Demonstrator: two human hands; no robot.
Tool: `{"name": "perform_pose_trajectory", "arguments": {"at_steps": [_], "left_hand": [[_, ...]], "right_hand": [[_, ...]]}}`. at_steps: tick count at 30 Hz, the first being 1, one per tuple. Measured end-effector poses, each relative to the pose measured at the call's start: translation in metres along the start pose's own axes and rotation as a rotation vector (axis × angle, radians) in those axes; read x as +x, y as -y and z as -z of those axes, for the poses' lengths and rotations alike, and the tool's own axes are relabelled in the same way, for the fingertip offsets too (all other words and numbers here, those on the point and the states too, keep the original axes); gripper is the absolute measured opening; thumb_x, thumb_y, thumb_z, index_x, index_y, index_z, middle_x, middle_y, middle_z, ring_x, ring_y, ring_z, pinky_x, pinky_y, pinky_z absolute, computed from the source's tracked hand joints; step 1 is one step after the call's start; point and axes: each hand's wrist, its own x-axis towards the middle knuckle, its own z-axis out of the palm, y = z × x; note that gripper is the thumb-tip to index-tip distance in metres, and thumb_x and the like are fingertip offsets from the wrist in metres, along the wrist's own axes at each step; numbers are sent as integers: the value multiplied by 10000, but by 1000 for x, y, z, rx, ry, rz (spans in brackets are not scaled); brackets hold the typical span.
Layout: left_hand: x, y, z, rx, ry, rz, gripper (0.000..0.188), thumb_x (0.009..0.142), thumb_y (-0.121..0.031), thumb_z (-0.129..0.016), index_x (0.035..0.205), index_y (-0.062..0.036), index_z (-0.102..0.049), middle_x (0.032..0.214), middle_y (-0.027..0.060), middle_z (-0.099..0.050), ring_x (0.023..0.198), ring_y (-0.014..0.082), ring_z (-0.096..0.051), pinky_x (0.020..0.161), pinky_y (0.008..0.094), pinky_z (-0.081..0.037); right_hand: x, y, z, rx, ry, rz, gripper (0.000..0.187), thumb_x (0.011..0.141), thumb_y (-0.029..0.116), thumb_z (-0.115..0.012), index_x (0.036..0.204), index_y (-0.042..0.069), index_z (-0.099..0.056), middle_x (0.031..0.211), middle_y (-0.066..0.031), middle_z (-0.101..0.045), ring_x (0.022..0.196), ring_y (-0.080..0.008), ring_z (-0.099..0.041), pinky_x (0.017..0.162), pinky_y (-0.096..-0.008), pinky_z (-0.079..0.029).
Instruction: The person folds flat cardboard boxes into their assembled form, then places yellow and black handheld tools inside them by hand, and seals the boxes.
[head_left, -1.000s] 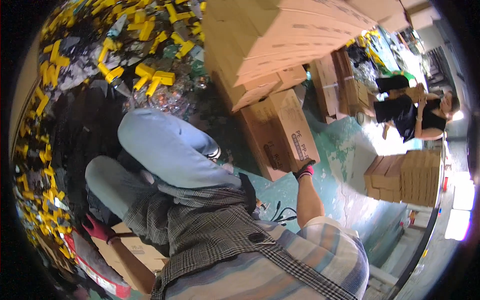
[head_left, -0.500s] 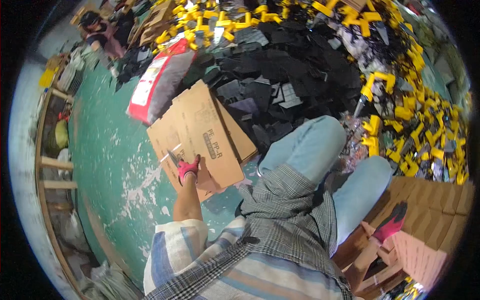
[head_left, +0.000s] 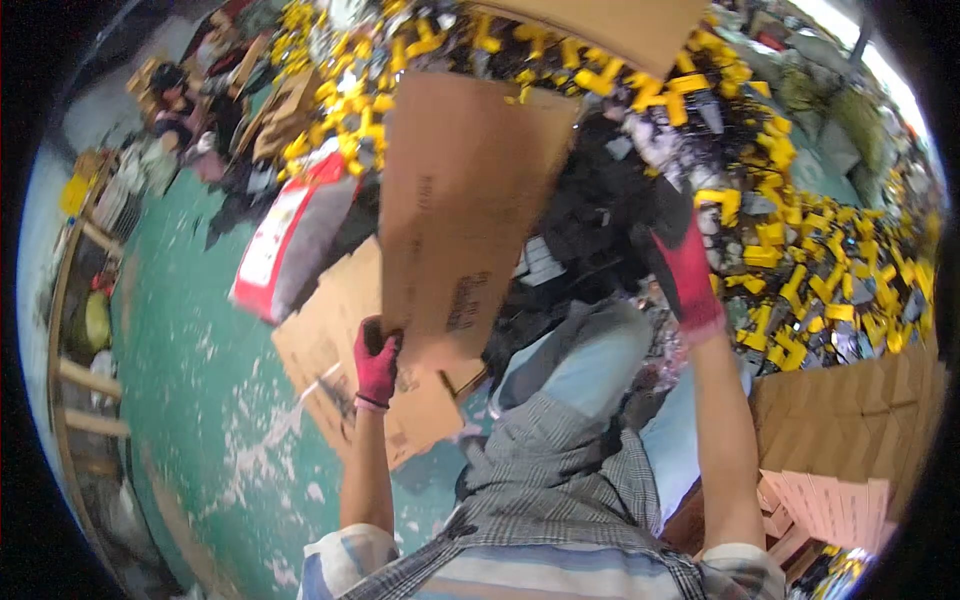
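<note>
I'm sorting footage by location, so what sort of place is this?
Probably a workshop or factory floor: many loose yellow parts lie heaped together, the painted green floor is worn in patches, and the left hand holds a flattened cardboard box.

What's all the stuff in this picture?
Raised cardboard sheet: one, brown, upper centre
Sack: one, red-white-grey, left of centre
Lower cardboard sheet: at least one, brown, near sack
Top cardboard sheet: one, brown, top
Plastic pieces: many, yellow, top and right
Flat scraps: many, black, centre
Cardboard box: one, brown, lower right
Co-worker: at least one, dark top, upper left
Floor: one, green, left
Left hand: one, pink-black glove, holding raised cardboard sheet
Right hand: one, pink-black glove, right of centre
Legs: two, blue, lower centre
</note>
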Motion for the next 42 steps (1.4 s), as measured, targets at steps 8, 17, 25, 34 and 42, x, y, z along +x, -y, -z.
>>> {"name": "perform_pose_trajectory", "arguments": {"at_steps": [8, 17, 25, 34, 42], "left_hand": [[78, -75, -238, 12, 231, -388, 559, 700, -107, -636, 1167, -23, -340, 1109, 92, -445, 1046, 199, -429, 876, 328, -360], [31, -37, -297, 23, 635, 130, 538, 692, -138, -655, 1123, -38, -349, 1014, 75, -447, 961, 153, -435, 788, 282, -395], [0, -48, -290, -381, 786, 176, 393, 823, -100, -446, 1193, -13, -347, 1169, 103, -429, 1098, 180, -387, 935, 279, -277], [-3, -39, -286, -147, 704, 87, 602, 675, -46, -590, 1213, -9, -322, 1206, 107, -388, 1122, 185, -365, 951, 287, -274], [-16, -41, -281, 299, 879, -228, 695, 657, 14, -540, 1273, -11, -219, 1221, 132, -354, 1132, 232, -346, 964, 316, -250]], "right_hand": [[-12, 101, 66, -87, -45, -151, 238, 747, 46, -593, 980, 5, -560, 884, -37, -604, 816, -82, -541, 713, -234, -420], [-173, -20, 99, 210, -285, -275, 396, 795, 77, -522, 1161, 35, -378, 975, -68, -560, 924, -188, -527, 804, -287, -415], [-127, 21, 91, -42, -180, -420, 514, 837, 115, -433, 1282, -19, -216, 1266, -138, -349, 1156, -175, -335, 974, -279, -234], [-144, 36, 69, -209, -263, -317, 530, 790, 117, -508, 1261, 5, -291, 1223, -115, -403, 1125, -188, -382, 930, -284, -290], [-149, 45, 70, -313, -227, -310, 549, 764, 55, -546, 1250, -7, -299, 1268, -196, -332, 1203, -283, -295, 975, -326, -246]]}}
